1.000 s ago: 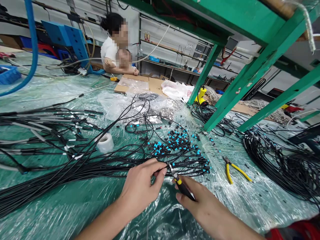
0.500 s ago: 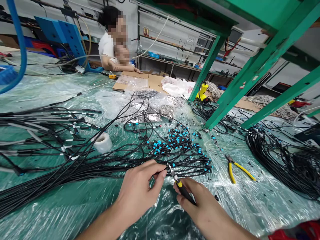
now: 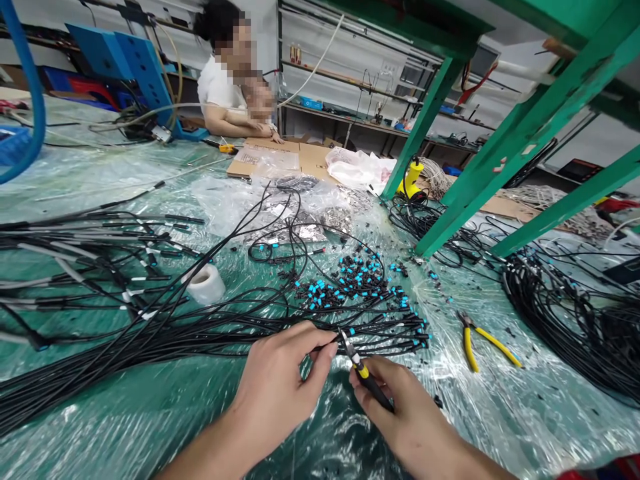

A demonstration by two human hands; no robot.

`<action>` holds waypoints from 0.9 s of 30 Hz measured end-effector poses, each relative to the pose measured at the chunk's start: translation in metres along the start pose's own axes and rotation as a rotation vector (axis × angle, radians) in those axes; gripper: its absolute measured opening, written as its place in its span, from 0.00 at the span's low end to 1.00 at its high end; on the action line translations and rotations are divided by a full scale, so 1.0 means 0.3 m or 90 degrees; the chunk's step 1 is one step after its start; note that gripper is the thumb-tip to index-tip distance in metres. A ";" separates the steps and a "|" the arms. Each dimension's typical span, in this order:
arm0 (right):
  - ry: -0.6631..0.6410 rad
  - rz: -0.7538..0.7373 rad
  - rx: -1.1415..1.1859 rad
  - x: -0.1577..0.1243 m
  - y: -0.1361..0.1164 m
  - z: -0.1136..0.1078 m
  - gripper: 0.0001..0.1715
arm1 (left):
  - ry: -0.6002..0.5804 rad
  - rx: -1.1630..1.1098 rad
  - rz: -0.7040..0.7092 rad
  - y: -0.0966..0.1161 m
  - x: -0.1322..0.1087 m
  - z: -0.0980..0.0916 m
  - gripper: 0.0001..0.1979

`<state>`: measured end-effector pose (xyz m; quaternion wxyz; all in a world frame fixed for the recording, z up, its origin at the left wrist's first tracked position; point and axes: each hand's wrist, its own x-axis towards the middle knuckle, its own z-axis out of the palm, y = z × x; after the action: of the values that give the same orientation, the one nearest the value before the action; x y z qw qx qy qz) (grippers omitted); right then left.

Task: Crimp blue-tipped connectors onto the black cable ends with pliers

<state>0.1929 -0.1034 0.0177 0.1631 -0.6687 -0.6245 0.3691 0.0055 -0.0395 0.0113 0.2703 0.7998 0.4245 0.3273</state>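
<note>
My left hand [image 3: 280,387] pinches a thin black cable [image 3: 320,347] at the end of a long bundle of black cables [image 3: 150,333] that fans across the green, plastic-covered table [image 3: 125,413]. My right hand [image 3: 405,413] is closed on small pliers [image 3: 363,372] with black and yellow handles, their jaws touching the cable right beside my left fingertips. Just beyond lie the cable ends with blue-tipped connectors [image 3: 405,330] and a heap of loose black and blue connectors [image 3: 350,280].
A second pair of yellow-handled pliers [image 3: 483,340] lies to the right. A white tape roll [image 3: 206,283] sits left of centre. Green frame legs [image 3: 470,160] stand behind. Coiled black cables [image 3: 575,320] fill the right. Another person [image 3: 225,80] sits at the far end by cardboard [image 3: 280,160].
The view shifted slightly. Both hands stay at the same cable with the pliers held against it.
</note>
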 end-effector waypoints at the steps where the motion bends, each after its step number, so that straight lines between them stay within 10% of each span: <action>1: -0.001 -0.001 0.011 0.003 0.001 0.000 0.12 | 0.003 0.004 0.000 0.000 0.002 0.002 0.09; 27: 0.069 -0.026 0.032 0.073 0.058 0.039 0.21 | 0.029 -0.080 -0.070 -0.048 0.037 0.029 0.11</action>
<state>0.1959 -0.0882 -0.0083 0.2209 -0.6704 -0.6190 0.3444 0.0096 -0.0243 -0.0012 0.3278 0.7491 0.4523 0.3561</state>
